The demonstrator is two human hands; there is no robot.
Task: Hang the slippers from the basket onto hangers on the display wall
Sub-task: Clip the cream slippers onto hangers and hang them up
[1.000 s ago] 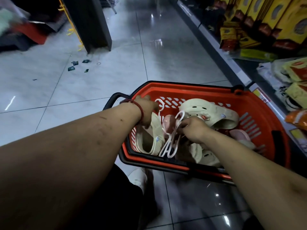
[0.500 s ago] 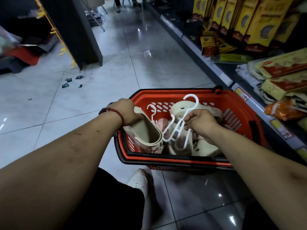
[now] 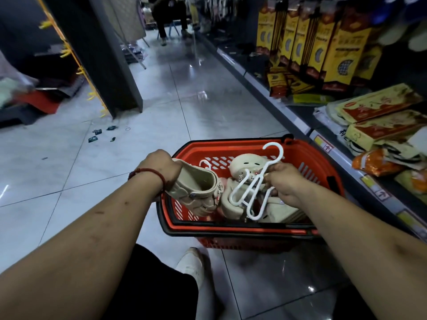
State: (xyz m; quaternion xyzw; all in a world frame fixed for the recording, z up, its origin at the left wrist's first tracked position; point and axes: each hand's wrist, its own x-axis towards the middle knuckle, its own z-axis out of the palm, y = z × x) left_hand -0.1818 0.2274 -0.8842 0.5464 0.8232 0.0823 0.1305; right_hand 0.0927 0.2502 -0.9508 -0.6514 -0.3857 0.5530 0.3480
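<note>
Left hand (image 3: 161,168) clamps round one end of a beige slipper (image 3: 196,189), the shoe jutting out to the right of the fist, over the left rim of the red basket (image 3: 309,155); right hand (image 3: 285,184) clenches a bunch of white hangers (image 3: 251,181), one hook poking up above the knuckles, the loops dangling below and left of them. More slippers (image 3: 245,163) lie in the basket just beneath both grips.

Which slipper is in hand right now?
The beige slipper at the left edge of the basket: the left hand grips it, while the other slippers lie inside.
</note>
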